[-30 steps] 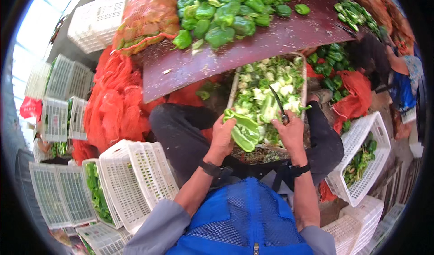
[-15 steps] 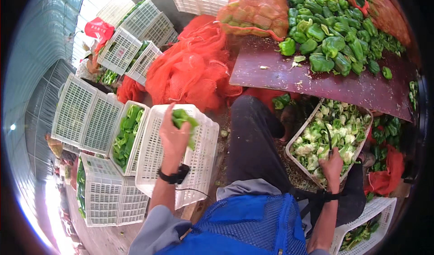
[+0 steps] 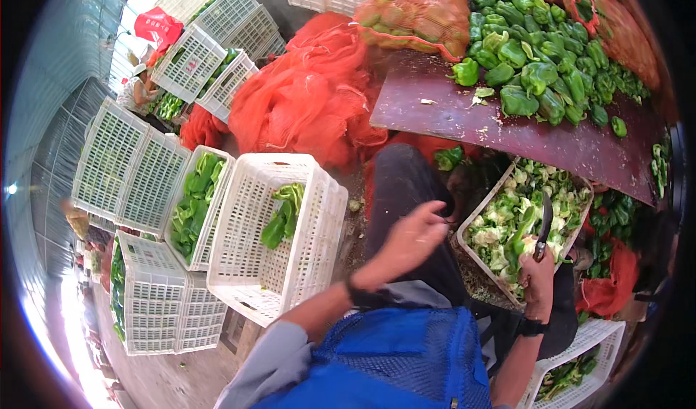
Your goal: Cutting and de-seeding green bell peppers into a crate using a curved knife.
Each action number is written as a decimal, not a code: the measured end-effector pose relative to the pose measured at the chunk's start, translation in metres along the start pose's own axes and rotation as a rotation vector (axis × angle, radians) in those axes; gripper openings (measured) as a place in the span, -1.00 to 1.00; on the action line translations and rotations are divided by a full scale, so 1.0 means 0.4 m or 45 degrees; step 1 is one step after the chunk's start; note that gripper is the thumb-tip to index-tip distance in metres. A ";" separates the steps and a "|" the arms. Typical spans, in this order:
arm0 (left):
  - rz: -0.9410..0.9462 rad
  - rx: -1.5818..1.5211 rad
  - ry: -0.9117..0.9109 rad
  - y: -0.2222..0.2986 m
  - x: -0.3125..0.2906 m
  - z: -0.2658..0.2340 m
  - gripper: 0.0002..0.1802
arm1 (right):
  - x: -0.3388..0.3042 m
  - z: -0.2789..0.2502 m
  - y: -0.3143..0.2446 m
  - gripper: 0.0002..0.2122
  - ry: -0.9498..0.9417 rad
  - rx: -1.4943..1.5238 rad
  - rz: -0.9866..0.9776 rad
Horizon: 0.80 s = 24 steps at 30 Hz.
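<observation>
My left hand [image 3: 415,241] is over my dark trouser leg, slightly blurred, its fingers partly stretched out and nothing in them. In my right hand [image 3: 537,284] is a knife [image 3: 546,220] with a dark curved blade, its point turned away from me. The knife is above a shallow pale crate [image 3: 475,265] filled with cut pepper cores and green scraps [image 3: 558,228]. To the left, a tilted white plastic crate [image 3: 246,293] holds green pepper pieces [image 3: 279,224] on its inner wall and bottom.
Whole green peppers [image 3: 540,76] are heaped on a dark red board [image 3: 435,115] at the far right. Beside it lie red netting [image 3: 304,97] and a full mesh sack [image 3: 413,14]. More white crates [image 3: 127,170] stand on the left; a person [image 3: 138,94] sits at the far left.
My left hand let go of the green pepper pieces, now lying in the white crate, and swung right across my leg. The right hand's knife is now turned more upright, its blade in plainer view.
</observation>
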<state>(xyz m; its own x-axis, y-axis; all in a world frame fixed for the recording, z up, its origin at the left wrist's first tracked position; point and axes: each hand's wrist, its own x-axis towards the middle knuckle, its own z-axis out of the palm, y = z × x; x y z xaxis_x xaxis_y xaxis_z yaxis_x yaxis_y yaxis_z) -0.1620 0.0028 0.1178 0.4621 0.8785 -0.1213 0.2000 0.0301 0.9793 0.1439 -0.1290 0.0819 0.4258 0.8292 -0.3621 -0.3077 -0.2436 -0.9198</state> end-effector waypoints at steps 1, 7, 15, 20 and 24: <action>-0.070 -0.188 -0.105 -0.040 0.026 0.070 -0.33 | -0.019 0.019 -0.012 -0.55 -0.007 -0.008 0.001; -0.607 -0.878 -0.401 0.005 0.070 0.264 0.02 | -0.055 0.099 0.010 -0.57 -0.239 0.017 0.143; -0.659 -0.685 -0.266 -0.156 0.091 0.287 -0.18 | -0.051 0.161 0.005 -0.76 -0.257 -0.234 0.144; -0.637 -1.179 -0.152 -0.155 0.113 0.300 -0.72 | -0.047 0.193 0.067 -0.78 -0.017 -0.140 -0.031; -0.606 -1.244 -0.059 -0.141 0.123 0.316 -0.51 | -0.087 0.201 0.054 -0.74 0.313 -0.043 -0.070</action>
<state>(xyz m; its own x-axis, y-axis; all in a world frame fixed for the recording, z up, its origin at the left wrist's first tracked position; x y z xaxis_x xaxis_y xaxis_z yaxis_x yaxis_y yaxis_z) -0.0414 -0.0159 0.0362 0.5556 0.6579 -0.5083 -0.3970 0.7472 0.5331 0.0540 -0.1226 0.0866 0.6364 0.6954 -0.3337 -0.2515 -0.2219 -0.9421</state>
